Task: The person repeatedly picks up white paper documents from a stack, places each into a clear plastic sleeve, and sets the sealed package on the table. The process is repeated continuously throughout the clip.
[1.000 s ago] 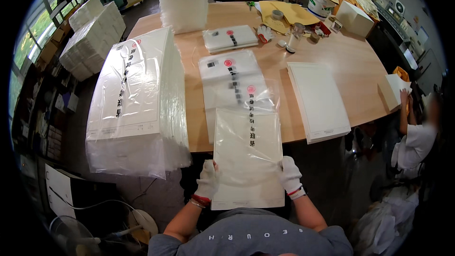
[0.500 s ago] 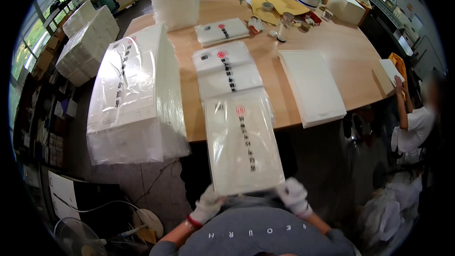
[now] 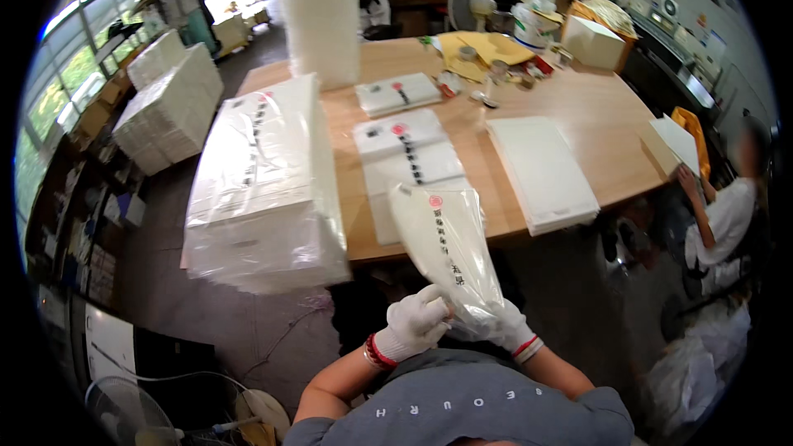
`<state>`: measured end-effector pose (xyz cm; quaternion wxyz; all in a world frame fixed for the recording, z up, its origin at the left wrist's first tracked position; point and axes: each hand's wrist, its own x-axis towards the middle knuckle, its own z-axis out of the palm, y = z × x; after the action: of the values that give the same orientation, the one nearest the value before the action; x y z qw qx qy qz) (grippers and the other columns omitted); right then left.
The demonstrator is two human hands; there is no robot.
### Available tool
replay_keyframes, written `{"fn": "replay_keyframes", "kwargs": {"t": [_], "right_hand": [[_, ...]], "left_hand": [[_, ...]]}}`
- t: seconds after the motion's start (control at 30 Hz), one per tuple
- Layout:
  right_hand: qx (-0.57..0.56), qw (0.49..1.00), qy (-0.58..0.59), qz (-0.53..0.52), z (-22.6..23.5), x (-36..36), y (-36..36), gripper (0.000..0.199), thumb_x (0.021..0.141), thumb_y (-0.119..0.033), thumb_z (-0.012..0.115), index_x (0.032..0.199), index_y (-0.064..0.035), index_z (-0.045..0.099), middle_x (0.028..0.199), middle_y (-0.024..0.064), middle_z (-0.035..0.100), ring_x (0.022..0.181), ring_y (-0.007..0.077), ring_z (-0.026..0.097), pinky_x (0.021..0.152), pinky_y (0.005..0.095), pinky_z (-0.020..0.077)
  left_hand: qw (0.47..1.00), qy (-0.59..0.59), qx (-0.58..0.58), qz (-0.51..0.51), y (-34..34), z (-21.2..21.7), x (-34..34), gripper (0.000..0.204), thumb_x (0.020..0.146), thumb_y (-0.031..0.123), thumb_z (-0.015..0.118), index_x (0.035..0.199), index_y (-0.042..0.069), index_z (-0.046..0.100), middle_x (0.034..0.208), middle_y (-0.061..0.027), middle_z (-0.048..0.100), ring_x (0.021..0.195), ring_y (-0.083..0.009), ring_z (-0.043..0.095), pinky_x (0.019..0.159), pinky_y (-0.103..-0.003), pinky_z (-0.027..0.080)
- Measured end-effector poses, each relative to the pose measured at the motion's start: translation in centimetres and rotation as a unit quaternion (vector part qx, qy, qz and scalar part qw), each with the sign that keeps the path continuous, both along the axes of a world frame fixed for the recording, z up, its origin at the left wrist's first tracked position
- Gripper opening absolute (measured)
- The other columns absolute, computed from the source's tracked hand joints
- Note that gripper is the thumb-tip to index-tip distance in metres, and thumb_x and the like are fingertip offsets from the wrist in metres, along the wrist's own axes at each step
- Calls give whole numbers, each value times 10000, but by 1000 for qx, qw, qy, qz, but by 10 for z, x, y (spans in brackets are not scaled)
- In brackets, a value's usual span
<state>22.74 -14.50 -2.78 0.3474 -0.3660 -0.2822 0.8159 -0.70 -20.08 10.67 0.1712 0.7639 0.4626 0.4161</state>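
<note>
In front of my body, tilted, is a clear plastic bag (image 3: pixel 446 239) with cream-white sheets inside, printed with a red round mark and black characters. Both hands wear white knitted gloves. My right hand (image 3: pixel 505 330) is closed round the bag's gathered near end, its fingertips partly behind the plastic. With curled fingers, my left hand (image 3: pixel 415 322) grips the near left edge of the same bag. The bag's far end overlaps flat printed plastic bags (image 3: pixel 409 144) on the table. Left of them rises a tall plastic-wrapped stack (image 3: pixel 256 157); to the right lies a white paper stack (image 3: pixel 541 169).
A smaller pile of printed bags (image 3: pixel 399 92) lies farther back on the wooden table (image 3: pixel 603 107). Beyond are yellow paper (image 3: pixel 483 49), a tape roll and a white box (image 3: pixel 592 41). A person (image 3: pixel 719 215) handles white sheets at the right. A fan (image 3: pixel 136 413) stands lower left.
The bag has gone from lying nearly flat to tilted and narrowed, its near end bunched. My hands have come closer together, the left moving right and upward. The view has shifted slightly.
</note>
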Motion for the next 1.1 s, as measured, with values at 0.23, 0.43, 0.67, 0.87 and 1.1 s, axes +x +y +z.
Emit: {"fn": "replay_keyframes", "kwargs": {"t": [0.23, 0.43, 0.67, 0.87, 1.1], "right_hand": [[306, 940, 68, 136, 163, -153, 51, 406, 920, -220, 504, 1222, 46, 452, 1004, 122, 595, 886, 185, 599, 776, 327, 512], [166, 916, 130, 341, 150, -277, 59, 203, 913, -243, 530, 883, -43, 556, 622, 8, 540, 546, 96, 574, 509, 272, 523], [250, 922, 33, 294, 92, -254, 46, 272, 923, -286, 521, 975, -22, 564, 639, 0, 516, 509, 87, 491, 487, 263, 466], [31, 949, -145, 277, 23, -139, 36, 280, 917, -288, 537, 1048, -41, 546, 660, -26, 476, 533, 73, 455, 512, 241, 462], [-134, 978, -99, 124, -27, -55, 31, 300, 894, -281, 551, 1100, -64, 530, 706, -13, 518, 561, 88, 493, 603, 318, 514]], "left_hand": [[857, -365, 246, 268, -23, 60, -86, 158, 875, 181, 506, 750, 85, 498, 770, -11, 482, 632, -136, 470, 548, -263, 392], [765, -454, 321, 326, -20, 36, -290, 93, 882, 55, 430, 874, 67, 522, 898, -12, 506, 819, -109, 468, 801, -252, 413], [707, -561, 198, 382, -86, -104, -297, 132, 876, 130, 427, 863, 86, 551, 853, -10, 542, 771, -160, 516, 726, -301, 449], [782, -316, -321, 431, -41, -217, -154, 67, 780, 101, 544, 814, 61, 584, 800, -78, 598, 738, -188, 581, 647, -324, 467], [979, -64, -82, 174, 118, -167, -55, 160, 741, 75, 583, 897, 48, 564, 894, -140, 566, 864, -334, 552, 744, -393, 456]]}}
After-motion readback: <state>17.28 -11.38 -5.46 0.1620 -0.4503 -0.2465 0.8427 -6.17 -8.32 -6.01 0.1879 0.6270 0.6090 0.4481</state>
